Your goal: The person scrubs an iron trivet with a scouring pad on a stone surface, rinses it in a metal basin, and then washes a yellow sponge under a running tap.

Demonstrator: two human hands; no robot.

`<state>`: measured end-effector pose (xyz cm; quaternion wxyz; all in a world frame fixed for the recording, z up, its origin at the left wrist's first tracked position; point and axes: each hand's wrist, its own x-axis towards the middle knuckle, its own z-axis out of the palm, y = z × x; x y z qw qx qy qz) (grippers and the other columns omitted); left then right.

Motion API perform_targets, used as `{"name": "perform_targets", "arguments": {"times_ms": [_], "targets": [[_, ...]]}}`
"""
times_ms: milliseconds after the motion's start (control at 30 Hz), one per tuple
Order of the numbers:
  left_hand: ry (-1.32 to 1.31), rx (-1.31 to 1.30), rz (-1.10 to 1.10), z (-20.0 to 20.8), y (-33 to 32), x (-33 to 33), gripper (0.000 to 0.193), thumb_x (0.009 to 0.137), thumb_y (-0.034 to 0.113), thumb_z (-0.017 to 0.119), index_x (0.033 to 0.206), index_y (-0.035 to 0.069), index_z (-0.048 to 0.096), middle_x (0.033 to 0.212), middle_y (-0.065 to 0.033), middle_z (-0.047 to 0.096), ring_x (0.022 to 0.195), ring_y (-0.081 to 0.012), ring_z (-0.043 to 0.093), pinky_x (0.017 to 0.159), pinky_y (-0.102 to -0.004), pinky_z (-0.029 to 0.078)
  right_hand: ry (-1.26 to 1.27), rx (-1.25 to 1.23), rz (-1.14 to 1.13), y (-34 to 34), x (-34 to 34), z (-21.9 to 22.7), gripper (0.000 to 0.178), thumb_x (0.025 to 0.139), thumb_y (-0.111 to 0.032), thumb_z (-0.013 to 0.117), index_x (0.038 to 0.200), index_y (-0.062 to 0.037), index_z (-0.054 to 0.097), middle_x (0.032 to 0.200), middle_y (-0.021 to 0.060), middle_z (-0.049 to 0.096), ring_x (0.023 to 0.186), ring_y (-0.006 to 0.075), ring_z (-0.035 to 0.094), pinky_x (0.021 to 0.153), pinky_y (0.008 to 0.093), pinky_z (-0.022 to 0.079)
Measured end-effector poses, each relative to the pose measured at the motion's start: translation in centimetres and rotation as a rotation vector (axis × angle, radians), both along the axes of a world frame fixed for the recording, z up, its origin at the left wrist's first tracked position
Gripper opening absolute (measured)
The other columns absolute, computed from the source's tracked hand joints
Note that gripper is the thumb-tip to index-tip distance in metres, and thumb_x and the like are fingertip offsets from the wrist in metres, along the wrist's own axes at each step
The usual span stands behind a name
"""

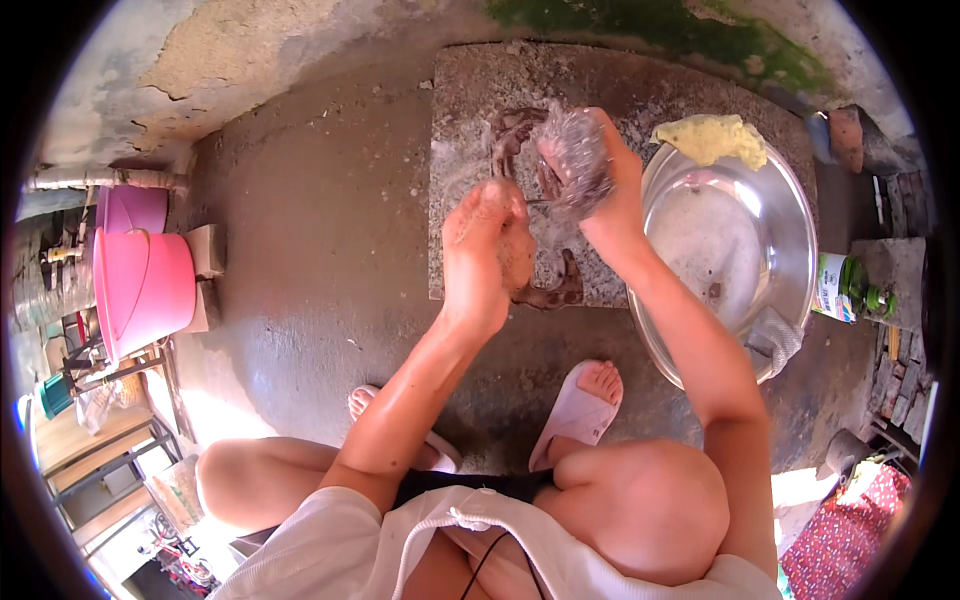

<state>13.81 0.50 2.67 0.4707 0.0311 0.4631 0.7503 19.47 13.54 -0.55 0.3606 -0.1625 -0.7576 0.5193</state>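
My right hand (pixel 618 190) is closed around a grey, wiry scouring pad (pixel 583 160), smeared by motion. My left hand (pixel 488 245), wet with brownish suds, is curled in a fist. It grips a dark brown frame with curved arms (pixel 515 132), perhaps a stove grate, partly hidden by both hands. Between the hands a thin dark bar of it shows. Another dark curved piece (pixel 560 285) lies low on the wet stone slab (pixel 465 75); whether it joins the frame I cannot tell.
Right of the slab stands a steel basin (pixel 800 215) with cloudy, sudsy water. A yellow cloth (pixel 712 138) hangs on its far rim, a grey mesh pad (pixel 775 340) on its near rim. Beside it is a green-capped bottle (pixel 838 285). Pink buckets (pixel 150 285) stand left.
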Motion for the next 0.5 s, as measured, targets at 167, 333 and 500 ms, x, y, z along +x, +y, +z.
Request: {"name": "perform_targets", "arguments": {"times_ms": [167,333,500], "targets": [[-0.058,0.051,-0.026,0.9,-0.9,-1.9,0.024,0.09,0.029,0.043,0.074,0.012,0.043,0.051,0.0058,0.029,0.039,-0.005,0.023,0.035,-0.0222,0.015,0.033,-0.589,0.353,0.3,1.1,1.4,0.045,0.061,0.013,0.061,0.103,-0.0006,0.05,0.088,0.0095,0.062,0.081,0.0159,0.062,0.066,0.0268,0.048],[-0.069,0.071,-0.098,1.7,-1.0,-2.9,0.024,0.09,0.03,0.043,0.074,0.012,0.044,0.051,0.0059,0.029,0.04,-0.0046,0.024,0.036,-0.0217,0.016,-0.021,0.686,0.039,2.0,1.4,2.6,0.037,0.062,0.008,0.06,0.096,-0.0015,0.052,0.08,0.0143,0.059,0.063,0.0282,0.061,0.049,0.0323,0.048],[0.064,-0.039,-0.05,1.6,-1.0,-3.1,0.027,0.09,0.03,0.043,0.07,0.012,0.043,0.051,0.0054,0.028,0.04,-0.0047,0.023,0.036,-0.0228,0.015,-0.155,1.01,-0.016,3.6,1.0,1.7,0.019,0.068,-0.001,0.057,0.086,-0.004,0.053,0.072,0.0085,0.06,0.059,0.0206,0.061,0.042,0.0307,0.047]]}}
